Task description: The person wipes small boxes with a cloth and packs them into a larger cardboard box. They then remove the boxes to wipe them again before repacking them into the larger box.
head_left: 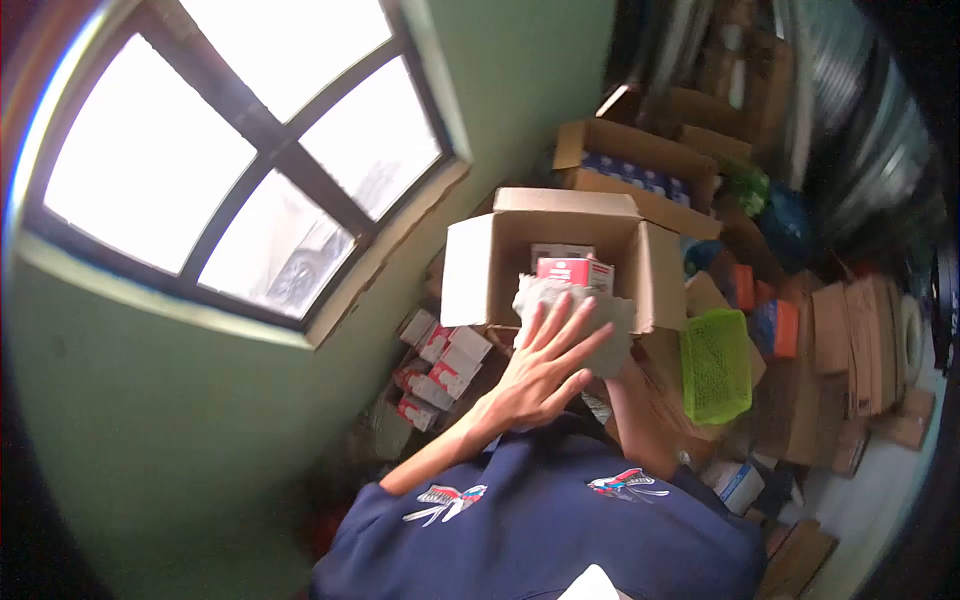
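Observation:
My left hand (pixel 545 368) lies with its fingers stretched and spread over a grey, ragged-edged piece that looks like cloth (pixel 612 335). Beneath and behind this piece is my right hand, its fingers hidden; only the right forearm (pixel 645 425) shows below. Just past the cloth's upper edge stands a red-and-white small box (pixel 575 272). Whether my right hand holds that box cannot be seen. Beyond both hands is an open cardboard carton (pixel 565 204) with its flaps folded out. Another small box (pixel 560 250) shows inside it.
Several red-and-white boxes (pixel 450 370) are stacked at the left, below the window (pixel 270 150). Behind the carton stands another open carton (pixel 640 150) with blue-and-white packs. To the right are a green plastic basket (pixel 716 365), orange boxes (pixel 780 330) and flattened cardboard (pixel 870 340).

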Available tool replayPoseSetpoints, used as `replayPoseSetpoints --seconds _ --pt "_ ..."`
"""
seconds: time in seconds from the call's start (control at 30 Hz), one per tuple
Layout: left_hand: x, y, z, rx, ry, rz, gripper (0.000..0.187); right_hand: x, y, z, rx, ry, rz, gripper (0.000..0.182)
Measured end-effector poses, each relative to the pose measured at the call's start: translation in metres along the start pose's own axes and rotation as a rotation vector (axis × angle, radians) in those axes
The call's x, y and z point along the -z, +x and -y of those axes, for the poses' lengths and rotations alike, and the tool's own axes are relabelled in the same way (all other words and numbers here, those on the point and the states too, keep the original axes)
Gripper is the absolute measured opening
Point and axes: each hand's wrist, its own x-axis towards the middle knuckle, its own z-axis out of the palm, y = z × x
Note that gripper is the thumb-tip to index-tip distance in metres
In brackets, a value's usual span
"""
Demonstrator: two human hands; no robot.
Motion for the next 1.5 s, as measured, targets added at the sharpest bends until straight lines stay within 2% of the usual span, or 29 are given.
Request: replayPoseSetpoints --seconds 0.07,0.1,0.17,0.3,0.33,0.37,0.4,0.43,0.47,0.5,0.53,0.57,0.6,0.63,0.7,0.73,0.8,0.87,1.0,1.03,1.1,1.17,1.23,1.27,1.3,1.37,1.4,1.43,1.5 --pt "0.005 0.007 0.010 0.002 -0.034 -0.032 0.060 0.001 -0.004 -0.001 -0.003 -0.033 -0.033 0.065" --pt "0.008 0.011 0.013 0.036 0.025 -0.087 0.060 0.001 -0.007 -0.001 -0.008 -0.055 -0.051 0.065" --pt "0.003 0.018 0.029 0.100 -0.053 -0.210 0.062 0.003 -0.011 -0.002 -0.010 -0.108 -0.092 0.065" --pt "-0.026 0.014 0.042 0.134 -0.426 -0.359 0.069 0.013 -0.017 -0.009 0.040 -0.243 -0.175 0.066" --pt "-0.032 0.010 0.041 0.123 -0.417 -0.337 0.069 0.051 -0.008 -0.027 0.158 0.010 -0.146 0.068" --pt "-0.038 0.006 0.040 0.112 -0.408 -0.314 0.069 0.060 -0.013 -0.012 0.034 0.291 -0.053 0.068" --pt "-0.041 0.002 0.039 0.088 -0.429 -0.308 0.071 0.062 -0.005 0.000 0.022 0.197 -0.189 0.068" --pt "-0.041 -0.003 0.038 0.089 -0.472 -0.277 0.066 0.050 0.004 0.017 0.011 0.100 -0.325 0.068" --pt "-0.044 -0.007 0.038 0.108 -0.606 -0.307 0.065 -0.034 0.003 0.046 0.122 -0.133 -0.526 0.069" --pt "-0.048 -0.008 0.038 0.123 -0.740 -0.339 0.064 -0.064 -0.002 0.048 0.103 -0.143 -0.515 0.069" --pt "-0.052 -0.007 0.037 0.134 -0.741 -0.357 0.064 -0.085 -0.005 0.047 0.183 -0.171 -0.575 0.067" --pt "-0.056 -0.002 0.035 0.221 -1.030 -0.515 0.066 -0.096 -0.006 0.043 0.267 -0.199 -0.634 0.067" --pt "-0.056 0.003 0.033 0.304 -1.319 -0.673 0.068 -0.099 -0.006 0.033 0.398 -0.328 -0.580 0.072" --pt "-0.053 0.009 0.029 0.288 -1.668 -0.808 0.071 -0.099 -0.006 0.023 0.527 -0.455 -0.521 0.078" --pt "-0.050 0.001 0.043 0.305 -2.157 -0.732 0.068 -0.103 -0.011 0.008 0.721 -0.749 -0.406 0.084" --pt "-0.044 -0.006 0.045 0.252 -2.205 -0.686 0.064 -0.098 -0.009 0.005 0.712 -0.755 -0.394 0.084" --pt "-0.047 -0.016 0.046 0.313 -2.180 -0.650 0.064 -0.089 0.001 0.005 0.910 -0.949 -0.260 0.087" --pt "-0.051 -0.025 0.041 0.466 -2.115 -0.637 0.066 -0.088 0.011 0.009 0.893 -0.991 -0.248 0.088" --pt "-0.037 -0.044 0.066 0.308 -2.229 -0.627 0.068 -0.102 0.014 0.007 0.760 -1.017 -0.300 0.089" --pt "-0.031 -0.045 0.072 0.307 -2.232 -0.635 0.068 -0.106 0.010 0.003 0.687 -0.985 -0.317 0.089" --pt "-0.024 -0.045 0.076 0.349 -2.220 -0.662 0.071 -0.107 0.001 -0.011 0.676 -0.971 -0.276 0.088" --pt "-0.030 -0.043 0.077 0.419 -2.189 -0.764 0.074 -0.103 0.000 -0.022 0.692 -0.978 -0.151 0.102" --pt "-0.031 -0.053 0.083 0.414 -2.204 -0.627 0.075 -0.100 0.008 -0.025 0.700 -1.029 -0.131 0.101" --pt "-0.032 -0.059 0.085 0.344 -2.249 -0.613 0.063 -0.096 0.014 -0.025 0.687 -1.052 -0.155 0.100" --pt "-0.035 -0.067 0.090 0.345 -2.254 -0.613 0.063 -0.092 0.020 -0.024 0.673 -1.078 -0.181 0.099" --pt "-0.045 -0.084 0.105 0.671 -1.799 -0.567 0.049 -0.088 0.029 -0.021 0.669 -1.105 -0.221 0.093" --pt "-0.035 -0.100 0.112 0.761 -1.686 -0.478 0.042 -0.088 0.029 -0.020 0.603 -1.066 -0.238 0.087" --pt "-0.030 -0.112 0.123 0.796 -1.543 -0.432 0.044 -0.089 0.029 -0.021 0.533 -1.027 -0.253 0.081" --pt "-0.021 -0.130 0.135 0.701 -1.332 -0.536 0.054 -0.092 0.022 -0.030 0.476 -1.010 -0.227 0.081"
